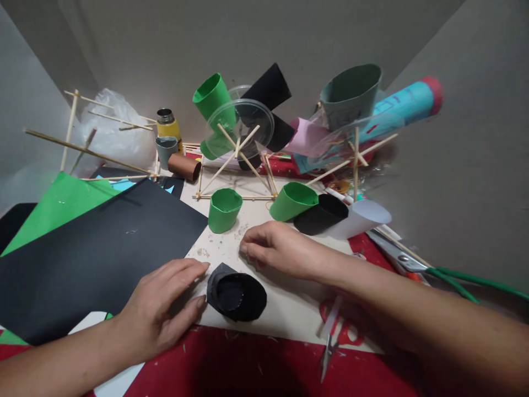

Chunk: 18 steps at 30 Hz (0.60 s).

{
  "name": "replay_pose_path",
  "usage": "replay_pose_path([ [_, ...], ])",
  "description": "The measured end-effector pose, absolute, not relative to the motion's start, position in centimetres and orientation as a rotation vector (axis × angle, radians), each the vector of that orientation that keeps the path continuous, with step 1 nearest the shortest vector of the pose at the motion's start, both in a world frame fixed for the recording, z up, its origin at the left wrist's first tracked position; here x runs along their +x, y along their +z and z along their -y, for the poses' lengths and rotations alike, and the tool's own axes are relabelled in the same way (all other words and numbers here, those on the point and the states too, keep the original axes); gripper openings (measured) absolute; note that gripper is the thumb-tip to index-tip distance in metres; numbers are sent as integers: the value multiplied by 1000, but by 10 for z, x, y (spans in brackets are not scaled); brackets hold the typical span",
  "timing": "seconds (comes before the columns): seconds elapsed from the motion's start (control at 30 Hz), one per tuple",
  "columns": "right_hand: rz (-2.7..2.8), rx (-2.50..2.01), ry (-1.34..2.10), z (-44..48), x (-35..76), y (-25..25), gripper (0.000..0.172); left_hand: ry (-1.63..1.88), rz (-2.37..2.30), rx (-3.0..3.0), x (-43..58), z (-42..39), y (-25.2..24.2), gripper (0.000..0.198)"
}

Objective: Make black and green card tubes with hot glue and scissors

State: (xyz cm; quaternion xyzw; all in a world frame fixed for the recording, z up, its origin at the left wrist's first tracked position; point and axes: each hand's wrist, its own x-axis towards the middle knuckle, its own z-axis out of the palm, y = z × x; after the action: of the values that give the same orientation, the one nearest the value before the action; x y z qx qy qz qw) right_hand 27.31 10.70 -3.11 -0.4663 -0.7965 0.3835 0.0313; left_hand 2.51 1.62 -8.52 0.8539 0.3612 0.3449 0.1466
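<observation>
A black paper cup (236, 296) stands near the front of the pale board (285, 314), its opening towards me. Just left of it is my left hand (167, 300), thumb and fingers spread apart around nothing, fingertips close to the cup's wall. My right hand (276, 249) rests on the board beyond the cup with its fingers curled together; what they pinch, if anything, is hidden. Small paper scraps (242, 231) lie by its fingertips. Behind them stands a green paper cup (224, 211). Another green cup (291, 202) leans beside a black one (322, 214) and a white one (363, 218).
Black sheets (103, 248) cover the left side, over a green sheet (53, 209). Small scissors (328, 353) lie at the front, large green-handled shears (403, 258) at the right. Behind stands a stick frame with a clear plastic wheel (256, 118) bearing paper cups. A yellow bottle (168, 128) is back left.
</observation>
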Motion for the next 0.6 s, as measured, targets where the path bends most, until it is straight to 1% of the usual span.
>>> replay_pose_path([
  [0.17,2364,-1451,1080,-98,282,-20,26,1147,-1070,2545,25,-8,-66,47],
  [0.27,2307,-1471,1030,-91,286,-15,24,1199,-1220,2455,31,-5,-48,47],
  [0.4,2270,-1498,1004,-82,291,-16,22,943,-1397,2227,50,-17,-23,29],
  [0.43,2265,-1503,1006,-80,291,-18,21,884,-1406,2212,56,-22,-18,27],
  [0.53,2249,-1504,1032,-76,293,-26,21,646,-1388,2261,74,-39,-6,36],
  [0.6,2235,-1501,1067,-72,295,-31,20,438,-1390,2250,83,-50,-4,36],
])
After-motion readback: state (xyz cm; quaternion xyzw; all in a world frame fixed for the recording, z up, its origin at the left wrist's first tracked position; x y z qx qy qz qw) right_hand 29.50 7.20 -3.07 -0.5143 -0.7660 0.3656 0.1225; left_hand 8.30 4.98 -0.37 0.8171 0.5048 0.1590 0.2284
